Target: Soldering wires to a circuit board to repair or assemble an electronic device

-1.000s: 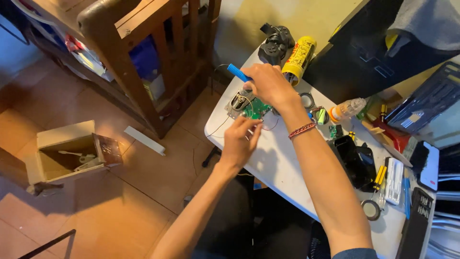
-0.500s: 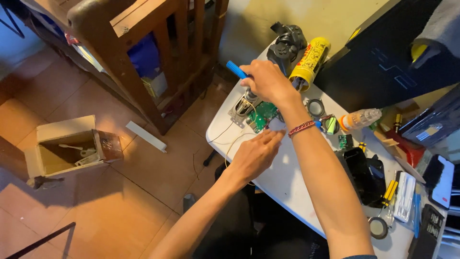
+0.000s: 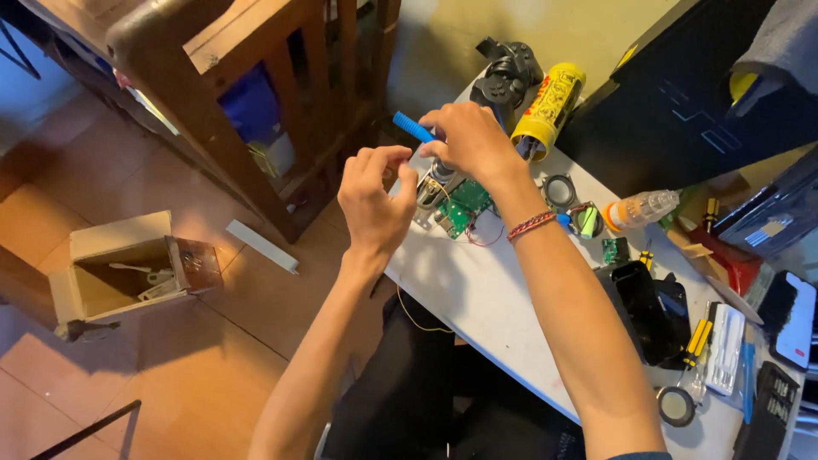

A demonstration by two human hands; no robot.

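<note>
- The green circuit board (image 3: pixel 467 204) lies flat near the left corner of the white worktop (image 3: pixel 503 298), joined to a small metal-framed assembly (image 3: pixel 430 194) just beside it; thin wires trail from the board towards the worktop edge.
- The right hand (image 3: pixel 469 140) sits over the assembly, its fingers closed on a blue-handled tool (image 3: pixel 414 128) whose tip points down into the metal part; the tip itself is hidden under the hand.
- The left hand (image 3: pixel 375 200) hovers just beside the assembly, its thumb and forefinger pinched together; whether they grip something thin, such as a wire, cannot be told.
- To do this well, the tool probably needs to stay upright and centred on its seat, with light downward pressure so it does not slip onto the board.
- The left hand would likely serve best steadying the metal frame, since the assembly lies near the worktop edge and could slide off.
- The loose wires look fragile, so any pull on them should be gentle.
- Further out stand a yellow can (image 3: pixel 547 100), a black game controller (image 3: pixel 504 75), a small clear bottle (image 3: pixel 641 209) and a black casing (image 3: pixel 648 311).
- An open cardboard box (image 3: pixel 119 273) rests on the floor, well apart.
</note>
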